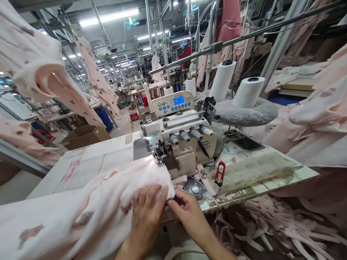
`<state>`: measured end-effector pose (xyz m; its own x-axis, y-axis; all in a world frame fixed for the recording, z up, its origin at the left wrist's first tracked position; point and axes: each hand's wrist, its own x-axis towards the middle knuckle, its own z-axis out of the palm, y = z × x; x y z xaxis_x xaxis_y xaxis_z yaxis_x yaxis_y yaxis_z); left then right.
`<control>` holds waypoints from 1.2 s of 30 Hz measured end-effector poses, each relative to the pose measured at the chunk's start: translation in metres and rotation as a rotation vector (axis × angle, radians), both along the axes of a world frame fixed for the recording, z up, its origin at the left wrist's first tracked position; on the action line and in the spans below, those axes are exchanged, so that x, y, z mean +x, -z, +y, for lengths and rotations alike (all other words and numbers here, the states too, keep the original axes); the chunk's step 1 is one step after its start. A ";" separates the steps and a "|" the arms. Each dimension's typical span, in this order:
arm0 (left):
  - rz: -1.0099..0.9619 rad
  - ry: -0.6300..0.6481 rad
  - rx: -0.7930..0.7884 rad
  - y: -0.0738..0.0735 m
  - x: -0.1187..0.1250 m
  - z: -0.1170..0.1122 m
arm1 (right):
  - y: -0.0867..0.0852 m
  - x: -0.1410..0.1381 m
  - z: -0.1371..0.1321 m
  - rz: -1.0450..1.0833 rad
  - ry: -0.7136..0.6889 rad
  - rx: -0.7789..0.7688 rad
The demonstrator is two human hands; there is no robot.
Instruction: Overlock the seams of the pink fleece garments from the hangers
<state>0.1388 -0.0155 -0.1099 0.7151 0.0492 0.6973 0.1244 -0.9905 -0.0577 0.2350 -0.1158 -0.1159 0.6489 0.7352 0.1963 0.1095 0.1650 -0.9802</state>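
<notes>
A pale pink fleece fabric with brown and grey printed figures stretches from the left across the table. Its far edge lies under the presser foot of a white overlock sewing machine. My left hand rests on the fabric near its right edge, the fingers bent and gripping it, thumb at the edge. Close beside it, my right hand pinches the same edge between thumb and fingers. Red-handled thread snips lie right of the machine, near a small fabric scrap.
White thread cones stand behind the machine on a grey fluffy cover. Pink garments hang at the left. A cardboard box sits beyond the table. Fabric strips pile up below the right edge.
</notes>
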 end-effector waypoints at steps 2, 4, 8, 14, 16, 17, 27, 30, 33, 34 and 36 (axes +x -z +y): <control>-0.032 -0.010 0.028 0.002 0.001 0.001 | -0.001 -0.002 0.000 0.027 -0.039 0.027; -0.065 -0.015 0.036 0.000 0.000 0.001 | -0.002 -0.005 -0.001 0.094 -0.128 0.053; -0.082 0.038 0.032 -0.018 -0.008 0.002 | 0.001 -0.005 -0.008 -0.079 -0.097 0.021; -0.027 0.132 0.066 -0.037 -0.008 0.000 | 0.000 0.010 -0.009 -0.870 0.360 0.159; -0.007 0.178 -0.017 -0.040 -0.005 -0.001 | -0.004 0.013 -0.005 -0.960 0.362 0.202; 0.006 0.187 -0.093 -0.041 -0.002 0.001 | -0.006 0.014 -0.004 -0.973 0.354 0.213; 0.235 -0.252 -0.478 -0.056 0.056 0.077 | 0.003 0.019 -0.006 -1.015 0.388 0.205; 0.260 -0.252 -0.498 -0.053 0.062 0.085 | 0.001 0.024 -0.002 -1.030 0.417 0.196; 0.247 -0.279 -0.491 -0.051 0.066 0.092 | -0.002 0.029 0.004 -1.061 0.421 0.190; 0.242 -0.288 -0.490 -0.050 0.069 0.095 | -0.002 0.032 0.005 -1.067 0.419 0.185; 0.230 -0.299 -0.495 -0.050 0.074 0.102 | -0.004 0.037 0.010 -1.076 0.419 0.177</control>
